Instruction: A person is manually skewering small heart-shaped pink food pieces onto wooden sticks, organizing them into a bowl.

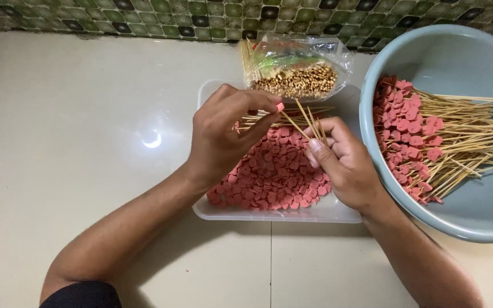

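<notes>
My left hand (pixel 226 134) pinches a small pink sausage slice (pixel 280 106) between thumb and fingertips above a clear plastic tray (pixel 275 215). My right hand (pixel 340 157) grips a few thin bamboo skewers (pixel 306 121), their tips pointing up toward the slice. The tray holds a heap of pink sausage slices (pixel 272 177) and some loose skewers (pixel 252 118) lying across it.
A light blue bowl (pixel 469 219) at the right holds several skewers with pink slices (pixel 429 142) threaded on them. A clear bag of bamboo skewers (pixel 298 65) lies behind the tray. Everything rests on a cream tiled floor (pixel 87 131) below a green mosaic wall (pixel 144 14).
</notes>
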